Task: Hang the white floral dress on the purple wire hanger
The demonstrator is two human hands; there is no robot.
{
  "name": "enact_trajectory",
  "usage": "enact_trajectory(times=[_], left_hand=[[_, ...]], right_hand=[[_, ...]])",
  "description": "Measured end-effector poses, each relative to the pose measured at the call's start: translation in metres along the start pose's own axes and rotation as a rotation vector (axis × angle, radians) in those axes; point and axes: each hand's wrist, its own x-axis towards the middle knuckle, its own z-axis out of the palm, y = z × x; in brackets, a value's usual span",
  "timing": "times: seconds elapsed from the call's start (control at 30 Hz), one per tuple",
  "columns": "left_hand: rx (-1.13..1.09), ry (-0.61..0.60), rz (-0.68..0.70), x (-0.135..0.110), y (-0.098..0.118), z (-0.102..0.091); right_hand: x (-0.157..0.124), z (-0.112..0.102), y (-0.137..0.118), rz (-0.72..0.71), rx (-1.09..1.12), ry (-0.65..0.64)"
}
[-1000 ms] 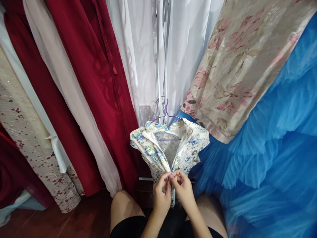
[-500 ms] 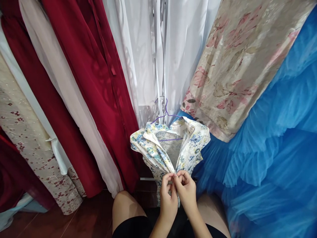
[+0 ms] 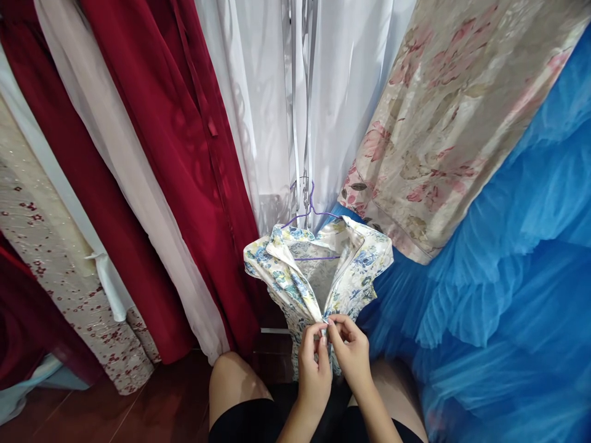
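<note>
A white sleeveless dress [image 3: 362, 261] with blue and yellow flowers hangs on a purple wire hanger [image 3: 310, 206], its front gaping in a V from the collar. At the bottom of that V, my left hand [image 3: 314, 357] pinches one front edge between thumb and fingers. My right hand [image 3: 348, 344] grips the opposite edge right beside it, the fingertips almost touching. Whatever small fastening lies between the fingers is too hidden to make out. Below my hands the lower part of the dress drops between my knees, mostly covered.
Long dark red dresses [image 3: 152, 154] and a pale pink one [image 3: 133, 166] hang to the left. White fabric [image 3: 341, 80] hangs behind the hanger. A beige floral dress [image 3: 443, 135] and blue ruffled tulle [image 3: 508, 295] crowd the right. Dark red tiles [image 3: 161, 400] form the floor.
My right hand's fingertips have shifted slightly apart from the left's, and a bit of cloth now shows between them. The dress has barely moved.
</note>
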Motion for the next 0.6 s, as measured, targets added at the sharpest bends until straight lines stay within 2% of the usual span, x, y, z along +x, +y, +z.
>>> enact_trajectory(times=[0.27,0.43,0.6], left_hand=[[-0.032,0.02,-0.053,-0.002,-0.009,-0.001],[-0.022,0.016,-0.037,0.004,-0.011,-0.006],[-0.019,0.031,-0.049,0.006,-0.011,-0.01]], right_hand=[[-0.001,0.001,-0.01,-0.036,0.015,-0.123],[0.016,0.002,-0.006,-0.028,-0.063,-0.196],[0.034,-0.004,-0.009,-0.12,-0.188,-0.296]])
